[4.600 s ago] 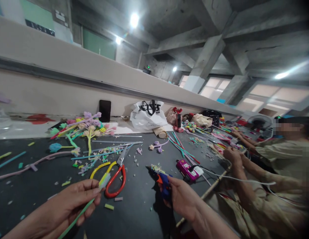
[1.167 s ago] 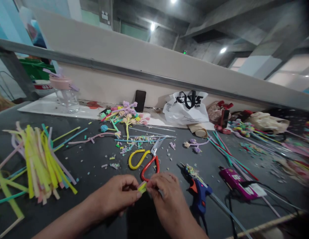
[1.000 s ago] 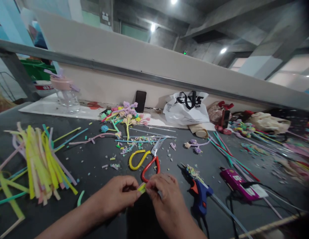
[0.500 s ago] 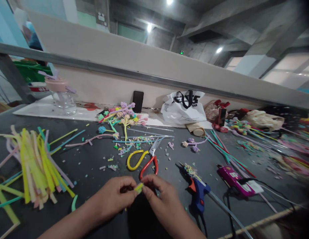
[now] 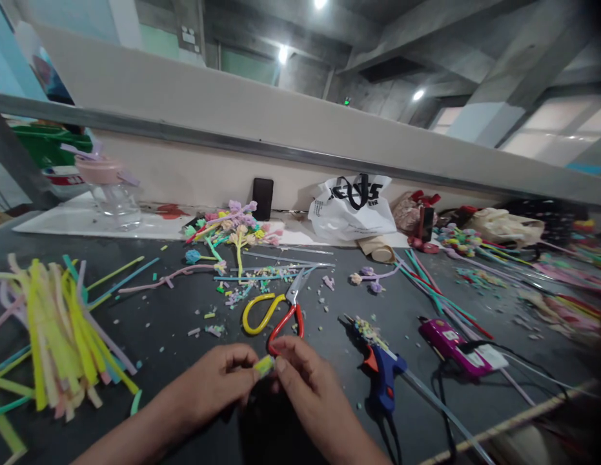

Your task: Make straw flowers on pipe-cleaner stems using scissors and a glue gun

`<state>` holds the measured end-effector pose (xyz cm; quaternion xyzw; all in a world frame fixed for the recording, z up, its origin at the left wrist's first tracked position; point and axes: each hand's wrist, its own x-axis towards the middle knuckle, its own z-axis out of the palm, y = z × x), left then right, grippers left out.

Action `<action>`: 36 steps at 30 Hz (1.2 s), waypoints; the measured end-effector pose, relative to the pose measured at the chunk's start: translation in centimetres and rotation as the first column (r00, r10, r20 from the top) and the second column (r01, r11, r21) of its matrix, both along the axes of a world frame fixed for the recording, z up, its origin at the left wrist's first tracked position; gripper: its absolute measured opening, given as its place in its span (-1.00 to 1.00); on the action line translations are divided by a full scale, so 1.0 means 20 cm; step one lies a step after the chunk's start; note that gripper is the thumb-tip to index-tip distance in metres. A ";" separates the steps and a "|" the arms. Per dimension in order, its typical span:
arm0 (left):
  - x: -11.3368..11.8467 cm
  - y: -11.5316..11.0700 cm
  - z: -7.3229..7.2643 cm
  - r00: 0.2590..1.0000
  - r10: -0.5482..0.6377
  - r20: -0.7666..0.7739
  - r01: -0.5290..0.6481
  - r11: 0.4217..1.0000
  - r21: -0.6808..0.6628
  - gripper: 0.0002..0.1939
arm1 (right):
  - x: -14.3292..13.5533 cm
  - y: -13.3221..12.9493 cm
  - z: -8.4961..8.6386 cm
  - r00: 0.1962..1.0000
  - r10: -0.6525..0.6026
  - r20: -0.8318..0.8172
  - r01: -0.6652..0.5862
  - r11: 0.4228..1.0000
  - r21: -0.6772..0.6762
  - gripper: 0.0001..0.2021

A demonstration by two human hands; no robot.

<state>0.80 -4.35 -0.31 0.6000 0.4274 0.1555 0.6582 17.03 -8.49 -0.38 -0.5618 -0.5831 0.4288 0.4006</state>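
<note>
A short yellow-green piece of pipe cleaner [image 5: 264,366] sits between my two hands, close to the table's front. My left hand [image 5: 227,378] pinches its left end between thumb and forefinger. With thumb and fingertips, my right hand [image 5: 305,374] grips the other end. Just beyond my fingers lie scissors [image 5: 293,297] with one yellow and one red handle, their blades pointing away. A blue hot glue gun [image 5: 388,381] with an orange trigger rests to the right of my right hand. Off to the left is a thick bundle of yellow and pale pipe cleaners [image 5: 62,336].
Finished pipe-cleaner flowers [image 5: 237,229] are heaped at the back, beside a black phone [image 5: 263,199]. A white bag [image 5: 351,210] and a clear jar [image 5: 113,200] stand along the divider. Right of the glue gun lies a purple corded device [image 5: 458,349]. Colourful scraps litter the dark table.
The yellow-green piece shows more between my fingertips, and my hands have shifted slightly left and apart. The whole view has moved a little. The scissors and glue gun lie where they were.
</note>
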 end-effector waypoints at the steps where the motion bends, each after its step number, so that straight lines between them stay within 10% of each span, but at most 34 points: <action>1: -0.01 0.00 0.01 1.000 0.013 0.018 -0.012 0.999 -0.041 -0.74 | 0.01 0.00 0.00 0.999 0.005 -0.042 -0.005 1.000 0.003 -0.78; 7: -0.03 0.00 0.06 0.981 0.109 0.159 -0.063 0.961 -0.268 -0.78 | 0.03 -0.02 0.02 0.993 -0.020 -0.118 0.028 0.998 0.060 -0.76; 15: -0.04 -0.01 0.12 0.981 0.147 0.129 -0.113 0.964 -0.239 -0.77 | 0.00 0.01 0.00 0.958 -0.028 -0.285 0.042 0.998 0.045 -0.73; 23: -0.07 0.13 0.40 0.993 0.096 0.068 -0.108 0.973 0.202 -0.67 | -0.10 0.19 0.13 0.776 -0.234 -0.586 0.327 0.943 0.057 -0.67; 25: -0.05 0.19 0.52 0.986 0.168 -0.016 -0.141 0.871 0.471 -0.71 | -0.14 0.27 0.22 0.688 -0.257 -0.679 0.430 0.897 0.096 -0.70; 30: -0.01 0.29 0.76 0.945 0.318 -0.079 -0.044 0.362 0.931 -0.75 | -0.20 0.49 0.52 0.520 -0.123 -0.845 0.517 0.833 0.197 -0.76; 36: -0.15 0.36 0.76 0.890 0.440 0.117 -0.288 0.344 0.894 -0.77 | -0.23 0.63 0.73 0.601 0.080 -0.795 0.307 0.896 0.322 -0.84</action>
